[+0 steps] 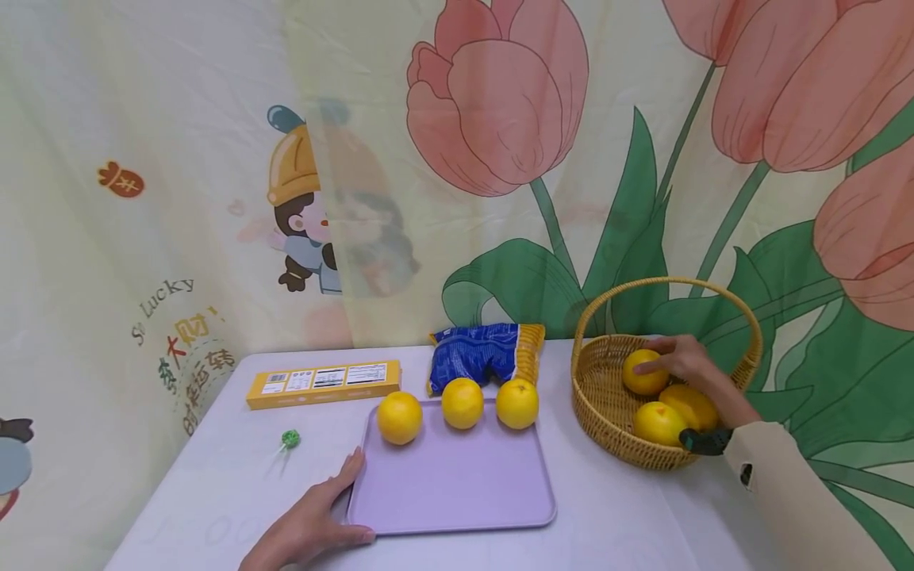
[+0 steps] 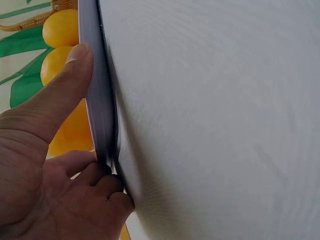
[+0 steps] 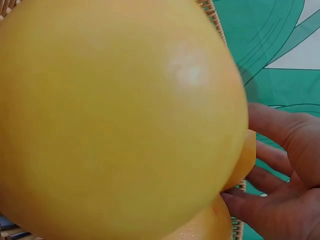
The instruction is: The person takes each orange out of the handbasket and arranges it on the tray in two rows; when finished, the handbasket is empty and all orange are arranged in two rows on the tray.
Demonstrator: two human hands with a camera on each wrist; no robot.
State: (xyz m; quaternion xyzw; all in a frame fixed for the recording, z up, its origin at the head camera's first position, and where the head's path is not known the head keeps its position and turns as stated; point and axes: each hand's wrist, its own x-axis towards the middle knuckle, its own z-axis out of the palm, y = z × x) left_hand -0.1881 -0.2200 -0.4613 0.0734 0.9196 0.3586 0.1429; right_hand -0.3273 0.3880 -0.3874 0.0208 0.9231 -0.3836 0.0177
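Observation:
At the left end of the lilac tray (image 1: 457, 492), my left hand (image 1: 314, 511) grips the near corner. In the left wrist view its thumb lies over the rim (image 2: 95, 75) and its fingers curl at the edge. Three oranges, a left one (image 1: 399, 418), a middle one (image 1: 462, 403) and a right one (image 1: 517, 404), sit along the tray's far side. Inside the wicker basket (image 1: 607, 428), my right hand (image 1: 685, 361) holds an orange (image 1: 643, 377). Below that hand lie a round yellow fruit (image 1: 657, 423) and an elongated yellow fruit (image 1: 691, 404). A large yellow fruit (image 3: 120, 115) hides much of the right wrist view.
A blue and yellow bag (image 1: 474, 357) lies behind the tray. The long yellow box (image 1: 324, 384) is at the back left, with a green-wrapped lollipop (image 1: 289, 439) in front of it. Over the basket arches its handle (image 1: 667, 281). A tulip-printed curtain (image 1: 493, 103) hangs behind the table.

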